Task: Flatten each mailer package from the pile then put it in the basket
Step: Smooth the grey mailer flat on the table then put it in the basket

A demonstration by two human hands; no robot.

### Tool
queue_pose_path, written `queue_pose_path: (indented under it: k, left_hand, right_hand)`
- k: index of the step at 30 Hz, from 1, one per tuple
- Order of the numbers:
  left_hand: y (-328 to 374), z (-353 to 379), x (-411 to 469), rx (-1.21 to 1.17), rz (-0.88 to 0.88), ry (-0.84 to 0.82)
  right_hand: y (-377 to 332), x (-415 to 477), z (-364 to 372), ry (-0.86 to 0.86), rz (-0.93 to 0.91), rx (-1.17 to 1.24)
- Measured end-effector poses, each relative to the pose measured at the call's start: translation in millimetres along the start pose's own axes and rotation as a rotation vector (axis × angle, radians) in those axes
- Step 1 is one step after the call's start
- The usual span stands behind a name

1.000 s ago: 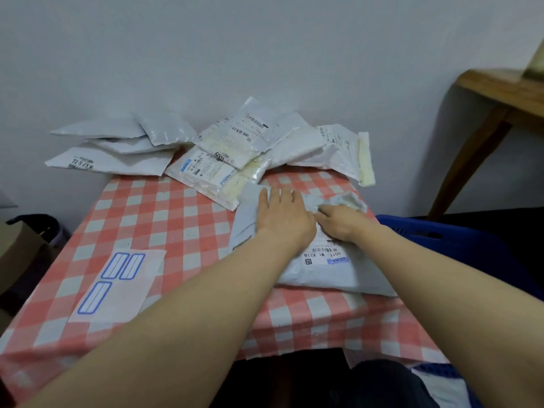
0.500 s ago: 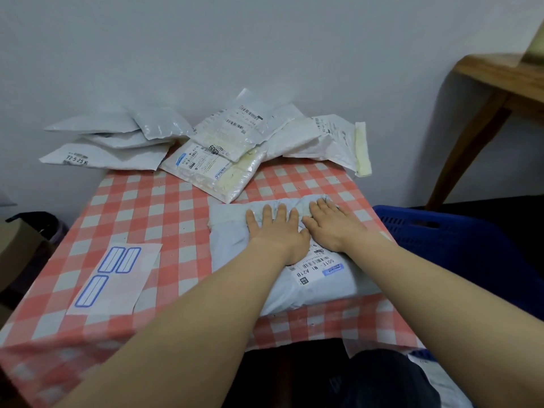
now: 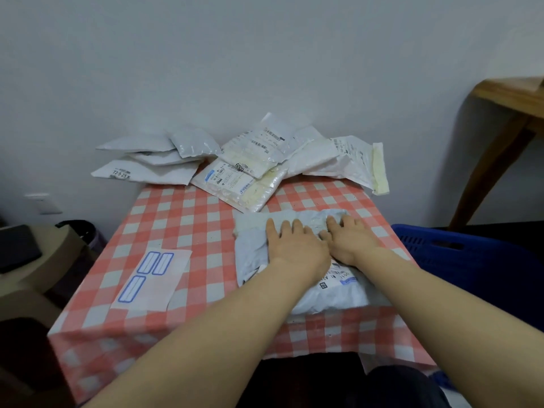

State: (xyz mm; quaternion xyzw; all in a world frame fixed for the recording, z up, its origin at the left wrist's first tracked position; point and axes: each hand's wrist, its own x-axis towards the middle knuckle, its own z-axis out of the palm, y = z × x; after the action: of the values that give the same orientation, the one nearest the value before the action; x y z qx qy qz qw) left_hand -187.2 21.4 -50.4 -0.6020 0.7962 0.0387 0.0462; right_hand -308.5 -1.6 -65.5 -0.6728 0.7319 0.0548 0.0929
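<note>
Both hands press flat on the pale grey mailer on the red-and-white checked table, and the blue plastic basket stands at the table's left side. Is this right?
No: the blue plastic basket stands at the right side of the checked table, as the head view shows. The left hand and right hand press flat on the pale grey mailer.

Right hand (image 3: 350,244) uncurled, now flat beside left hand (image 3: 297,247), grey mailer (image 3: 253,256) unfolded, spread wider

The pile (image 3: 244,160) is lying along the table's (image 3: 182,225) far edge. Nearer, the left hand (image 3: 294,245) and right hand (image 3: 350,242) are resting side by side on one mailer (image 3: 253,254), with the basket (image 3: 471,260) standing right of the table.
</note>
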Motion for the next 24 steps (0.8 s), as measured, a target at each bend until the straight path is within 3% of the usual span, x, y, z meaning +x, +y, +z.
queue_pose_path:
  k: [3, 8, 12, 18, 24]
  left_hand:
    - [-7.8, 7.3, -15.8, -0.004, -0.006, -0.025]
    - [-6.1, 15.4, -28.7, -0.043, -0.022, -0.023]
    - [-8.3, 29.9, -31.2, -0.141, -0.017, -0.047]
    - [-7.5, 40.6, -28.6, -0.167, -0.023, 0.008]
    - [-6.6, 42.7, -26.6, -0.161, -0.025, -0.003]
  right_hand:
    - [1.5, -11.1, -14.2, 0.094, -0.057, 0.194]
    - [13.6, -44.0, 3.9, 0.088, -0.014, 0.054]
    - [16.1, -57.1, 29.4, 0.044, 0.024, 0.130]
    - [15.2, -52.3, 46.8, 0.152, 0.008, 0.124]
    - [14.0, -52.8, 46.6, 0.146, 0.012, 0.118]
